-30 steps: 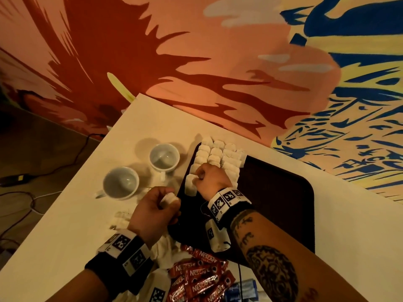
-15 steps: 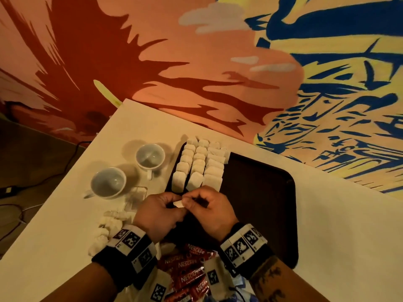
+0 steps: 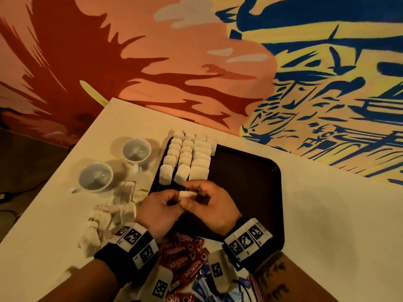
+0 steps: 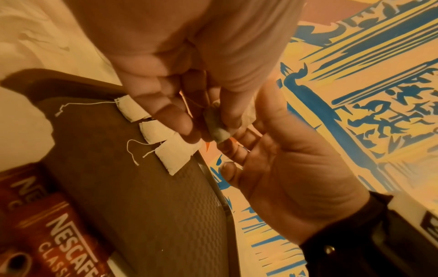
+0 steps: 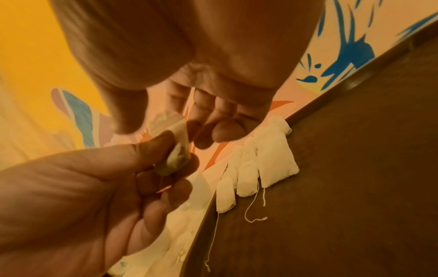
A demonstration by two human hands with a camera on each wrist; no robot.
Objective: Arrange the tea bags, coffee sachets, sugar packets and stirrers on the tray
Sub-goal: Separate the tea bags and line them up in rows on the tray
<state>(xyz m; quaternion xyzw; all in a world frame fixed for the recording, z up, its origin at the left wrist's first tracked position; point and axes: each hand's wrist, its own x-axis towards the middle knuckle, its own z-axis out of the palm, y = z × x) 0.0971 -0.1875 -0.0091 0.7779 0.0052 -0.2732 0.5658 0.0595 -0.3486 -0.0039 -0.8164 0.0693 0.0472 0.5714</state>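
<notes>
hands (image 3: 187,201) pinching tea bag (image 3: 187,194), half hidden

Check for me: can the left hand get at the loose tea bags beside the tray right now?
Probably not yet. The left hand pinches a tea bag with the right hand. The loose bags lie uncovered just beside it.

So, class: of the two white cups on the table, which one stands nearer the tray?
The farther cup, beside the tray's top left corner. The other cup sits further left and nearer the person, away from the tray.
</notes>
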